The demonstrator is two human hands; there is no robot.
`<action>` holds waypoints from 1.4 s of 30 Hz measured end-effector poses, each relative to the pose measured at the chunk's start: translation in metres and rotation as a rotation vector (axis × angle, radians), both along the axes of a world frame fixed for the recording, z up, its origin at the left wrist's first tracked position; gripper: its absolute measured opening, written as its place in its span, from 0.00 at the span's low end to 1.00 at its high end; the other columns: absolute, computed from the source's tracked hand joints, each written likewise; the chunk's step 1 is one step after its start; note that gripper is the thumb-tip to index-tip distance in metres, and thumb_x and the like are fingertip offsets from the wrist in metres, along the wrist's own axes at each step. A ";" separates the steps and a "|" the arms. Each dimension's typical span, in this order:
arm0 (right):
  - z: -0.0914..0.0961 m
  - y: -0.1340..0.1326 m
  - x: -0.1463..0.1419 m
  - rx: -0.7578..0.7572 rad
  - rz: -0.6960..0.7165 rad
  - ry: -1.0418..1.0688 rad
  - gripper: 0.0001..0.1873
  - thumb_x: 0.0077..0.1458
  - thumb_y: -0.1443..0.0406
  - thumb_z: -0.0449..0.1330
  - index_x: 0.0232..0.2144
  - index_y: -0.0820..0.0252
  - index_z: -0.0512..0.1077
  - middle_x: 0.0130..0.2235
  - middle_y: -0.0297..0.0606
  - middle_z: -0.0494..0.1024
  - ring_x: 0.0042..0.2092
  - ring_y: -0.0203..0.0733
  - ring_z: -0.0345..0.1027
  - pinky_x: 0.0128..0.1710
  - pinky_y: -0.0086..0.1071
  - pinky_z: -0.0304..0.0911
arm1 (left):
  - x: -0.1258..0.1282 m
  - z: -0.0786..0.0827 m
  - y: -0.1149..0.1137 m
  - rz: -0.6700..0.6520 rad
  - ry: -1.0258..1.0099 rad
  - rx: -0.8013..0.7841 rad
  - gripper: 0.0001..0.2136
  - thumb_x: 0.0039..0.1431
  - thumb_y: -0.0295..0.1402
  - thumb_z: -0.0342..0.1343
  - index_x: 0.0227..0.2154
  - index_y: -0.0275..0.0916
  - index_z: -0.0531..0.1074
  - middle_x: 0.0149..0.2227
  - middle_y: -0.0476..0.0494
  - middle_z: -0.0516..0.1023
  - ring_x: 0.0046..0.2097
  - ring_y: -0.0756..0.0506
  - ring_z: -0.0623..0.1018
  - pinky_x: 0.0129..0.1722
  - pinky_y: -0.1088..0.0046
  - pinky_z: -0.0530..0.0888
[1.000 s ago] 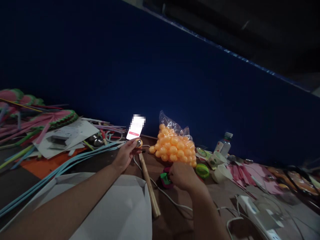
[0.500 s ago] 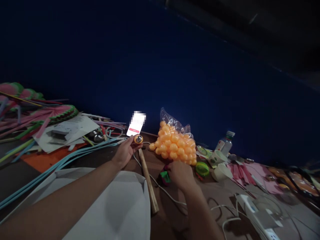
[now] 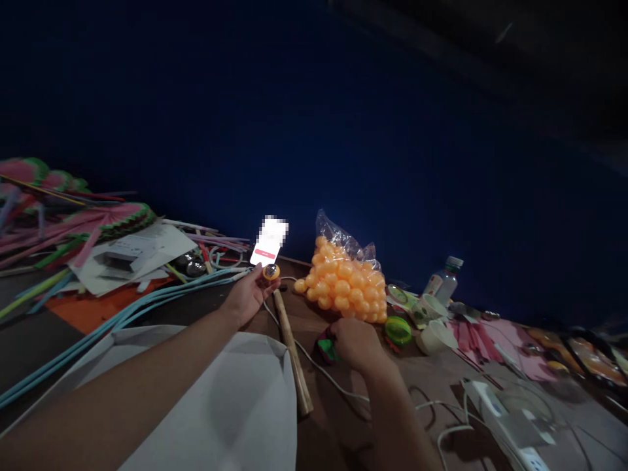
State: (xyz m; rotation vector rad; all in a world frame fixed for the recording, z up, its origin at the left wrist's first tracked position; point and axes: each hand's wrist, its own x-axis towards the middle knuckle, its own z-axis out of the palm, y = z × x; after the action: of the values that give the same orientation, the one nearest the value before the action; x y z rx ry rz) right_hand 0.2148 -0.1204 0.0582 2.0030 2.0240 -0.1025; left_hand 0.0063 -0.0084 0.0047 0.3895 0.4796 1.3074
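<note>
My left hand (image 3: 246, 297) pinches a small orange ball with a shiny metal piece on it (image 3: 271, 272), held just above the brown table. My right hand (image 3: 357, 343) is curled over a small pink and green object (image 3: 325, 348) lying on the table. Between the two hands lies a wooden stick (image 3: 293, 353) crossed by a white cable (image 3: 314, 363). A clear bag of orange balls (image 3: 343, 281) stands just behind my right hand. A lit phone screen (image 3: 269, 245) leans behind my left hand.
A white sheet (image 3: 230, 405) lies under my left forearm. Blue strips (image 3: 122, 320), papers and pink and green paper fans (image 3: 112, 222) crowd the left. A green round thing (image 3: 397, 330), cups (image 3: 432, 327), a bottle (image 3: 441, 281) and a power strip (image 3: 500, 412) sit right. A blue wall (image 3: 343, 144) backs the table.
My left hand has lifted the orange ball slightly toward the phone. My right hand has stayed on the pink and green object, and the view has shifted a little.
</note>
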 end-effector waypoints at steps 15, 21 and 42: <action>0.002 0.003 0.000 -0.008 0.003 0.019 0.16 0.50 0.70 0.54 0.36 0.54 0.79 0.37 0.45 0.80 0.39 0.50 0.74 0.34 0.34 0.63 | 0.000 -0.002 -0.001 -0.028 0.043 -0.014 0.07 0.60 0.28 0.51 0.32 0.32 0.73 0.30 0.42 0.77 0.31 0.49 0.77 0.33 0.71 0.78; 0.002 0.001 0.000 0.018 0.009 0.006 0.16 0.48 0.69 0.55 0.35 0.52 0.80 0.36 0.44 0.81 0.39 0.49 0.75 0.33 0.33 0.62 | 0.000 -0.005 0.000 -0.031 0.067 -0.021 0.06 0.59 0.28 0.52 0.32 0.32 0.73 0.30 0.42 0.77 0.29 0.49 0.77 0.31 0.72 0.77; 0.008 0.001 -0.005 0.003 0.004 -0.006 0.13 0.48 0.69 0.56 0.34 0.56 0.79 0.37 0.46 0.81 0.40 0.52 0.75 0.32 0.34 0.63 | -0.001 -0.008 0.000 -0.031 0.114 -0.022 0.06 0.58 0.26 0.53 0.33 0.32 0.75 0.30 0.43 0.77 0.28 0.50 0.77 0.29 0.74 0.77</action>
State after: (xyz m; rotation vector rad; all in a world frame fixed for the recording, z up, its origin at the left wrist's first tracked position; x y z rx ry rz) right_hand 0.2095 -0.1196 0.0664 1.9983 2.0258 -0.0931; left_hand 0.0057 -0.0082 -0.0031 0.4532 0.5810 1.2530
